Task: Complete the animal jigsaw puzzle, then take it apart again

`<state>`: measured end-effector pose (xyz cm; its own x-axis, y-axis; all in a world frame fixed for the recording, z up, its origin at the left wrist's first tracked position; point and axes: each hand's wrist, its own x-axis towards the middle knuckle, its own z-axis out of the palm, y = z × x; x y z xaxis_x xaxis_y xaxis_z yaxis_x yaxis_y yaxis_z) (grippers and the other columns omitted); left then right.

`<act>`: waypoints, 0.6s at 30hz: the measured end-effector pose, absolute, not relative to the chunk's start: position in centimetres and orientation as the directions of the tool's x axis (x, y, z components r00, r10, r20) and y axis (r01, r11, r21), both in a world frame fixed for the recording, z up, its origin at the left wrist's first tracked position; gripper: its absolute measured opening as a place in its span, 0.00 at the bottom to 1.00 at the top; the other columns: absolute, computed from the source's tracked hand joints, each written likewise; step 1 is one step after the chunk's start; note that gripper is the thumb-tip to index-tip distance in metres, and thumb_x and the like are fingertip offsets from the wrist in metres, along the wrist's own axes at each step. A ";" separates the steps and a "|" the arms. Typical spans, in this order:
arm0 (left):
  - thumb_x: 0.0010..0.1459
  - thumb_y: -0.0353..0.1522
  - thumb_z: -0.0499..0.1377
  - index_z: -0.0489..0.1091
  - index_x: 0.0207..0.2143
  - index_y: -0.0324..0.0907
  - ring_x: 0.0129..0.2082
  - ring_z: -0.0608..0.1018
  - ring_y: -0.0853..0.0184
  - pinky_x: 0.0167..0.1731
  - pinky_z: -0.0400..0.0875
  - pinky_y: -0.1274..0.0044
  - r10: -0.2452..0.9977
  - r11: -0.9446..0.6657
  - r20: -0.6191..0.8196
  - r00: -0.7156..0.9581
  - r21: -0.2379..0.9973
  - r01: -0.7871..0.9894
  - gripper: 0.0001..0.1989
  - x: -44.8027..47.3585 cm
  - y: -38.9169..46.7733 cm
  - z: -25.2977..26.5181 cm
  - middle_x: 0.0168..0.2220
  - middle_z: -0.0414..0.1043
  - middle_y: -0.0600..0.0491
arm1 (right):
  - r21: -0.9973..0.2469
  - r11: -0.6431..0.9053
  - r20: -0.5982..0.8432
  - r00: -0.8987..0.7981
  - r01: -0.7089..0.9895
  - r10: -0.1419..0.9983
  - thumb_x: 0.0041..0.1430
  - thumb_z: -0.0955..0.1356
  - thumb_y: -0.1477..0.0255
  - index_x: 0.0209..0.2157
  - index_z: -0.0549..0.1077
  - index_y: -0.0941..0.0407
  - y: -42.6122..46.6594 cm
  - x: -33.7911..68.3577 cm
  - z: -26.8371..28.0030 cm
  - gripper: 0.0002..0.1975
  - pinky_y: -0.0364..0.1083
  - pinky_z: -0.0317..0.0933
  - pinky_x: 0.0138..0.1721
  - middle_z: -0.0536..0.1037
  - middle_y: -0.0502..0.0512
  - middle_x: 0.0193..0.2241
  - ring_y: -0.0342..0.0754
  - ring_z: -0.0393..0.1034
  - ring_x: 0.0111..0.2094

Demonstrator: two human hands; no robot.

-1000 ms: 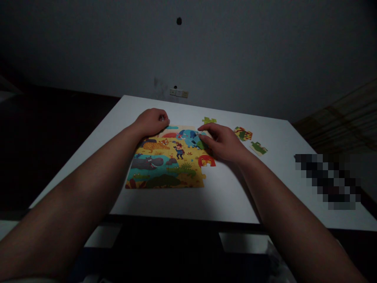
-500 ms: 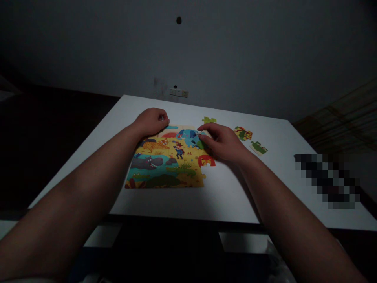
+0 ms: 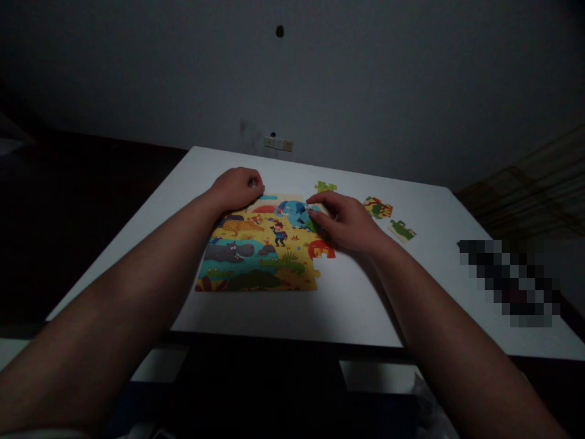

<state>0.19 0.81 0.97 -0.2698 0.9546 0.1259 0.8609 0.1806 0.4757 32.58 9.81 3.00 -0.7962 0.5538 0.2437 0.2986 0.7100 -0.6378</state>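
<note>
A partly assembled jigsaw puzzle point(image 3: 256, 259) lies flat on the white table, picturing a hippo, a leopard, an elephant and a small figure in a hat. At its upper left corner rests my left hand point(image 3: 237, 189), fingers curled inward; whatever its fingertips hold is hidden. My right hand point(image 3: 345, 219) is over the upper right part, by the elephant. Its thumb and index finger bend around a puzzle piece point(image 3: 322, 208) there, which the hand partly covers. Just below that hand, a piece with a red-maned lion point(image 3: 321, 249) juts from the puzzle's right side.
Loose pieces lie on the table point(image 3: 356, 311): a light green piece point(image 3: 326, 186) behind my right hand, a patterned red, yellow and green piece point(image 3: 378, 207) and a green piece point(image 3: 402, 230) to its right. A blurred-out dark object point(image 3: 507, 283) sits at the right edge. Wall sockets point(image 3: 278, 144) are behind.
Both hands and the puzzle pieces keep their places relative to the table. Only the view has shifted very slightly.
</note>
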 end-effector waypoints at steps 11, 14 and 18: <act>0.64 0.40 0.67 0.89 0.45 0.44 0.42 0.83 0.52 0.50 0.76 0.61 0.953 0.191 0.118 -0.279 0.483 0.855 0.14 0.2 0.9 0.9 0.35 0.83 0.45 | -0.629 0.715 0.207 -0.821 0.305 0.533 0.75 0.73 0.59 0.55 0.87 0.48 9.3 32.5 3.4 0.15 0.57 0.70 0.45 0.85 0.56 0.38 0.58 0.75 0.39; 0.65 0.41 0.66 0.88 0.45 0.43 0.40 0.83 0.53 0.48 0.76 0.61 0.955 0.189 0.119 -0.273 0.469 0.863 0.15 0.2 0.8 0.9 0.35 0.83 0.45 | -0.624 0.721 0.201 -0.830 0.301 0.520 0.75 0.73 0.59 0.56 0.87 0.49 9.2 32.4 3.5 0.16 0.57 0.69 0.45 0.86 0.57 0.38 0.57 0.75 0.38; 0.64 0.41 0.66 0.88 0.45 0.43 0.40 0.83 0.53 0.48 0.76 0.62 0.954 0.191 0.120 -0.275 0.463 0.865 0.15 0.2 0.8 1.0 0.35 0.83 0.45 | -0.619 0.728 0.204 -0.835 0.294 0.511 0.74 0.73 0.60 0.55 0.87 0.49 9.0 32.4 3.6 0.16 0.57 0.69 0.45 0.86 0.57 0.40 0.56 0.75 0.38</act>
<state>0.25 0.81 0.98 -0.2751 0.9540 0.1196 0.8654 0.1915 0.4630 32.39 9.04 3.55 -0.8354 0.5106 0.2036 0.2943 0.7282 -0.6189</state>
